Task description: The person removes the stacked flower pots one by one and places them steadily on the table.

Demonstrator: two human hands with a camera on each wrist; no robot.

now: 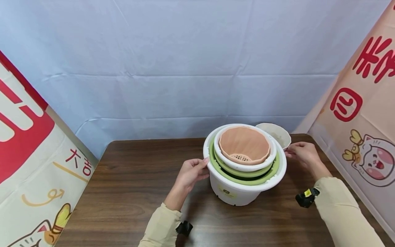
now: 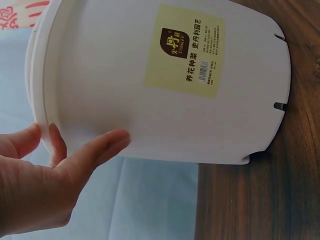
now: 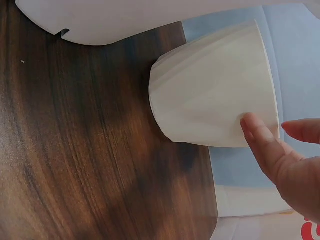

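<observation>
A large white flower pot [image 1: 237, 193] with a yellow label [image 2: 185, 50] stands on the table. Nested in it are green-rimmed pots [image 1: 256, 180], a white-rimmed pot [image 1: 247, 168] and a terracotta-coloured pot [image 1: 243, 142] with a perforated bottom. My left hand [image 1: 192, 173] pinches the large pot's rim at its left side, one finger stretched along the outer wall. Behind the stack on the right stands a small cream pot [image 3: 215, 90]. My right hand [image 1: 303, 154] has its fingers [image 3: 260, 132] against that pot's wall. The thumb sits just above its rim, slightly apart.
The dark wooden table [image 1: 139, 185] ends at a pale cloth backdrop [image 1: 154, 68]. Printed banners hang on the left [image 1: 31, 154] and right [image 1: 364, 113]. The cream pot stands close to the table's back edge, beside the large pot.
</observation>
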